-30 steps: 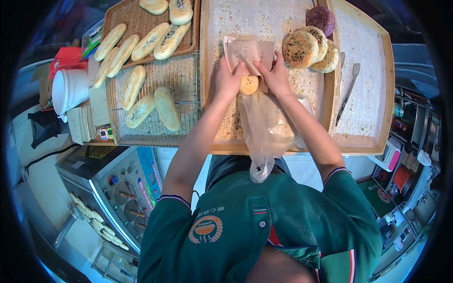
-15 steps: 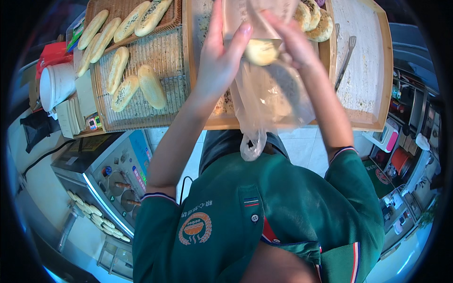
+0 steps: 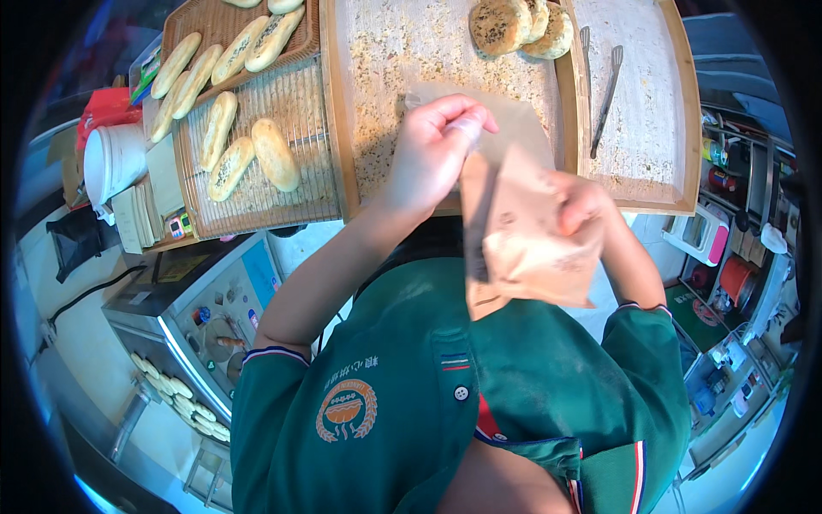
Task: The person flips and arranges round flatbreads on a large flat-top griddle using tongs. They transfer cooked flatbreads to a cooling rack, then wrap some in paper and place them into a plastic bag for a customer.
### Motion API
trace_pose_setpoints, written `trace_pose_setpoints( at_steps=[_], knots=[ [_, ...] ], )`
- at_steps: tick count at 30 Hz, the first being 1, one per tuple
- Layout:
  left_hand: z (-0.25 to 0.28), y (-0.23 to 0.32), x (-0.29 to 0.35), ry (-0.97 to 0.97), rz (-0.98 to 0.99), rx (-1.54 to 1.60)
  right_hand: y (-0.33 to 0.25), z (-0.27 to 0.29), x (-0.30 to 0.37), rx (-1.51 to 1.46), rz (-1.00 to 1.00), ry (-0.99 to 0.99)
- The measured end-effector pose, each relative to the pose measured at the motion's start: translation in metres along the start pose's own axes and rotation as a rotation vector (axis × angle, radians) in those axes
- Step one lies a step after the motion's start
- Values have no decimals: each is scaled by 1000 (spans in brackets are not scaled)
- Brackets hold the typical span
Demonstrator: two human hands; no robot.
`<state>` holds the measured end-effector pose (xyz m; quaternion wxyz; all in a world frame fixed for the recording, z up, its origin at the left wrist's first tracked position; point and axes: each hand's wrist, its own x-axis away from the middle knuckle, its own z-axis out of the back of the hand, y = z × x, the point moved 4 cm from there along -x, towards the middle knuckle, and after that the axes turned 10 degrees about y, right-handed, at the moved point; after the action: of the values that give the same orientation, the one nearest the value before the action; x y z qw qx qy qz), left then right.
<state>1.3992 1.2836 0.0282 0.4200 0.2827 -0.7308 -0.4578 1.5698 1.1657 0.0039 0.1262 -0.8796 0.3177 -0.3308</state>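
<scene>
My right hand (image 3: 584,204) grips a brown paper bag (image 3: 539,244) in front of my chest, with a finger and thumb over its side. The paper bag is creased, and what is inside it is hidden. My left hand (image 3: 441,147) is closed, fingertips pinched, beside the paper bag's upper edge. A translucent plastic bag (image 3: 518,124) spreads from the left fingers behind the paper bag, over the tray edge. Beyond the hands lies a wooden tray (image 3: 377,128) strewn with crumbs and seeds. Several round seeded flatbreads (image 3: 501,27) sit at its far right.
On the left, a wire rack (image 3: 312,163) carries long breads (image 3: 276,156), with more in a wicker basket (image 3: 315,30). To the right, metal tongs (image 3: 608,103) lie on a second tray (image 3: 651,154). A white bucket (image 3: 111,163) stands at the far left.
The paper bag has come down toward my chest in my right hand, and the bread at its mouth is out of sight. My left hand has left the paper bag; the plastic bag has moved up.
</scene>
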Motion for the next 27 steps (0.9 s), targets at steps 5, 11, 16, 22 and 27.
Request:
trace_pose_setpoints(
  at_steps=[5,11,16,22,27],
  knots=[
    [2,21,23,129,-252,-412,-6,29,-31,67,-1,263],
    [1,9,48,176,-598,-506,-16,17,-32,413,385,614],
    [7,-6,55,6,-644,-587,-23,2,-55,814,367,717],
    [32,-17,78,-202,-668,-590,-29,5,-62,334,255,670],
    [36,-30,94,-394,-509,-527,-34,18,-108,531,222,920]
  ],
)
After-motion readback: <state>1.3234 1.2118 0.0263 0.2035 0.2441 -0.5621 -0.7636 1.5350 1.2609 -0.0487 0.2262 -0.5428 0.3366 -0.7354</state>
